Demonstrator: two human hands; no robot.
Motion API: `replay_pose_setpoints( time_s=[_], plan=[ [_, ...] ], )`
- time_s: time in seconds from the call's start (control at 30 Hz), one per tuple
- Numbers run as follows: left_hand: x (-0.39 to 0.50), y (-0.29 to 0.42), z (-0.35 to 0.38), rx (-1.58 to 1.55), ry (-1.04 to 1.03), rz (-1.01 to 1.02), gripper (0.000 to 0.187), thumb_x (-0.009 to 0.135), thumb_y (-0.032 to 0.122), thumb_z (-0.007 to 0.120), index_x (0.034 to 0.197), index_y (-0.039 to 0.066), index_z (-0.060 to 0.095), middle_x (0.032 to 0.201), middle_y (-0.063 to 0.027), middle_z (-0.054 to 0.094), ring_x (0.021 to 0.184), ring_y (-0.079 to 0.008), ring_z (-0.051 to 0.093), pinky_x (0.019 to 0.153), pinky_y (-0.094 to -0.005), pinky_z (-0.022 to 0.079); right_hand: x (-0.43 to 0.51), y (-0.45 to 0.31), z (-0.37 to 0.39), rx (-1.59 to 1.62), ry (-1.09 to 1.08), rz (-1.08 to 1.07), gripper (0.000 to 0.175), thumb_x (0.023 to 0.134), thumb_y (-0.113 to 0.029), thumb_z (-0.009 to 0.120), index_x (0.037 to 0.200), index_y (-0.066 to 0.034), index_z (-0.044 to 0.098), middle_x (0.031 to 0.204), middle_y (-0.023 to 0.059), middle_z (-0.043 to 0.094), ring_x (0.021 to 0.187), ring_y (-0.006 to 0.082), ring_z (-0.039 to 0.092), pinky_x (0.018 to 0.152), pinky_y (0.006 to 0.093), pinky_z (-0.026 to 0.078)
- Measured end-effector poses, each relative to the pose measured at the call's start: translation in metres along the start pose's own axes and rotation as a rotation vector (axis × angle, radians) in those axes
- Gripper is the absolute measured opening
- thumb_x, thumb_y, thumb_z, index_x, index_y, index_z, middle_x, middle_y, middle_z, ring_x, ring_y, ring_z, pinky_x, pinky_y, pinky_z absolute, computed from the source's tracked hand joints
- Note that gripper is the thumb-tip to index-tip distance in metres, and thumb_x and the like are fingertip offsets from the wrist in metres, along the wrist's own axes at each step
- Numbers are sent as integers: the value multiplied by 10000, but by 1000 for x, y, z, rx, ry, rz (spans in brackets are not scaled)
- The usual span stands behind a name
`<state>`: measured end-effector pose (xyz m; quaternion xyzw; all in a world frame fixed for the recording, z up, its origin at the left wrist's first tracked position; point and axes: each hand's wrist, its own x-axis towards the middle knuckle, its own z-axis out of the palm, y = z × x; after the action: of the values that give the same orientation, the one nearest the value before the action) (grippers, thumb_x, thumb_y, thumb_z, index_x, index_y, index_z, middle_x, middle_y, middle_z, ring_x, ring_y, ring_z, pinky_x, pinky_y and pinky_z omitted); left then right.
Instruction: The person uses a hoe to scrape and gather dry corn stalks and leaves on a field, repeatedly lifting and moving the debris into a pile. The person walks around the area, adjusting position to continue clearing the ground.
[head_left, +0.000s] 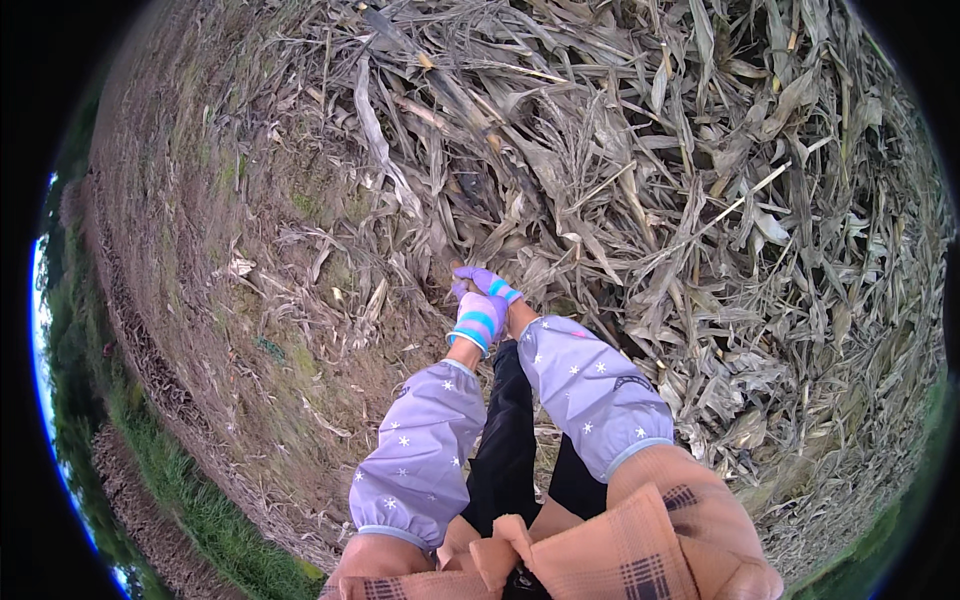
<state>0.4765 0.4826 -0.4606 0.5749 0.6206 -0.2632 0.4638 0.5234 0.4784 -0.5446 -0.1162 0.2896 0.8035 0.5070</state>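
Observation:
My left hand (478, 318) and my right hand (489, 282) are together in front of my legs, overlapping in the view. Both wear lilac gloves with blue stripes at the cuffs, and their fingers are curled. A small brown tip (455, 265) shows at the fingers of the right hand; whether it is a stick end or a bare fingertip is unclear. The palms are hidden, so any grip cannot be made out. Just beyond the hands lies a heap of dry corn stalks and leaves (600, 165).
A long dark corn stalk (457, 101) slants across the heap. Bare soil with scattered husks (300, 300) spreads to the left. Farther left run a grass strip (187, 495) and a ploughed band (127, 480). My legs in black trousers (506, 435) stand close to the heap.

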Motion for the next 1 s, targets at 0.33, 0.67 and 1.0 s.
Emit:
replay_pose_setpoints(
  time_s=[0.33,0.67,1.0],
  plan=[
    [-162,102,80,61,-78,303,677,711,191,632,1248,-120,361,830,-260,656,811,-395,661,729,-427,523,-222,-29,13,327,93,-345,166,885,-135,552,759,-115,446,608,-42,440,490,66,427,443,197,385],
    [-176,57,-9,-986,-444,-27,164,833,33,555,985,41,495,638,-47,533,462,-169,512,413,-293,425,-162,14,60,64,232,-278,240,873,-191,512,654,-157,419,540,-34,406,474,134,408,476,267,387],
    [-102,15,-167,-894,-67,-94,374,787,-33,552,1123,74,428,629,-39,487,449,-149,495,346,-276,383,37,43,139,65,105,-47,232,893,-262,555,711,-137,483,586,-23,473,477,143,444,497,276,423]
  ],
)
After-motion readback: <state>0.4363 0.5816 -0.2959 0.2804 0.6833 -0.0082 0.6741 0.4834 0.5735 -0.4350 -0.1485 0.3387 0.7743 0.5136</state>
